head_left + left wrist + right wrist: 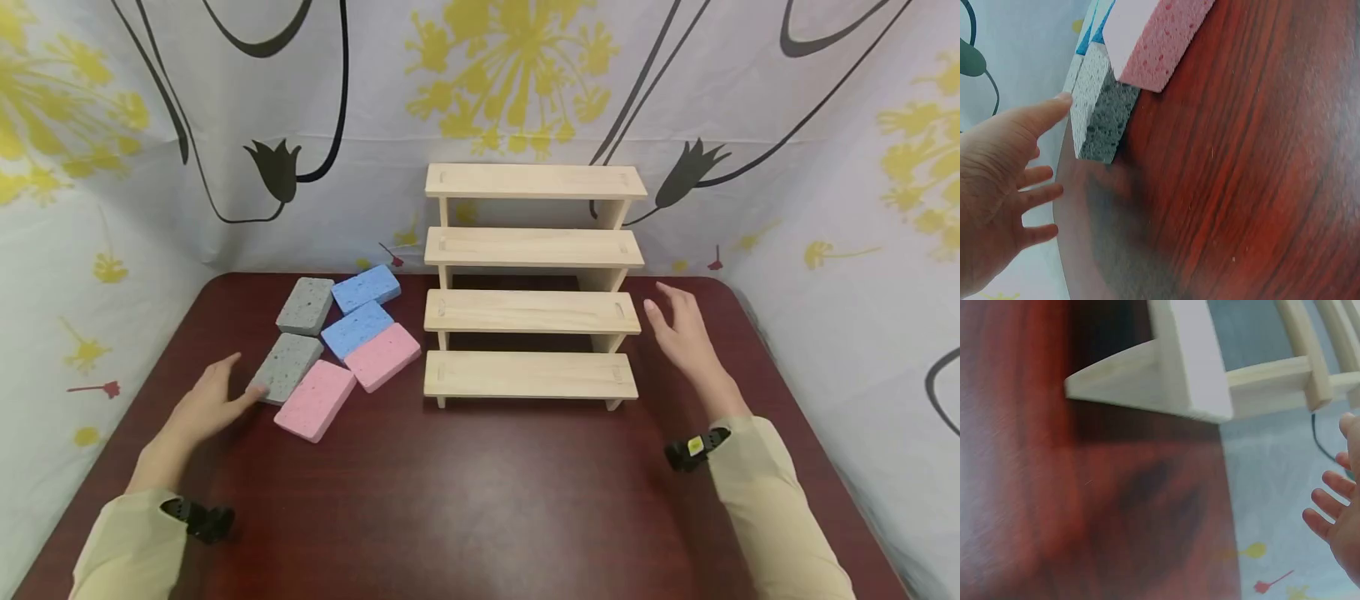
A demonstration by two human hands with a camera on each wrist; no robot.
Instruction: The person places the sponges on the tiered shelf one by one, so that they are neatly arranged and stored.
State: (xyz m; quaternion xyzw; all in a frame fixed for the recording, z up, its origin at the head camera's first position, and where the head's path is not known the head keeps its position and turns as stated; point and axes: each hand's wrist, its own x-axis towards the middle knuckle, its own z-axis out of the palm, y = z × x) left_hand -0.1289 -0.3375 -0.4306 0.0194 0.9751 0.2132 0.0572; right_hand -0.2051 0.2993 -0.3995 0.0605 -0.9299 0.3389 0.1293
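At the left of the head view, my left hand point(198, 408) is spread beside the nearer grey sponge point(285, 368), its thumb over or at that sponge's edge. In the left wrist view the fingers of this hand point(1004, 187) are apart and curl round nothing. Past the grey sponge lies another grey sponge point(305, 306). Two pink sponges point(315, 400) and two blue sponges point(367, 288) lie next to them. My right hand point(686, 342) hovers with loose fingers right of a four-step wooden shelf point(531, 373), holding nothing; the right wrist view shows this hand point(1344, 500) apart from the shelf.
The dark red-brown table point(480, 492) carries everything. A white patterned cloth point(360, 100) hangs behind and along both sides. Each wrist wears a dark strap with a small camera point(686, 452). The shelf stands at the back, right of the sponges.
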